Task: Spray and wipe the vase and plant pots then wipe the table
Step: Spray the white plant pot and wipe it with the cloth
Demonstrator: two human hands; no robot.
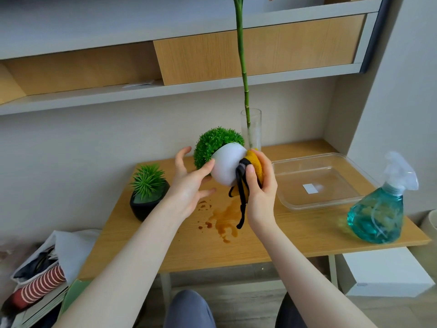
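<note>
White pot point(226, 165) held tilted above table point(272, 235) centre, 12 o'clock of brown spill point(223, 217). Left hand point(189, 183) cradles pot on spread fingers; right hand point(259, 185) presses yellow cloth point(255, 165) against base. Pot looks smooth, light, likely slippery, breakable: cup rounded sides, not foliage.

Smooth matt white pot point(227, 165), fuzzy yellow cloth point(255, 165), clear glass vase point(253, 129), wood-grain table point(272, 235).

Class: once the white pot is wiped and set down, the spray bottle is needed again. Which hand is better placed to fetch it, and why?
Probably the right hand: the spray bottle stands at the table's right end, on its side. It must first drop the yellow cloth. The left hand steadies the white pot.
</note>
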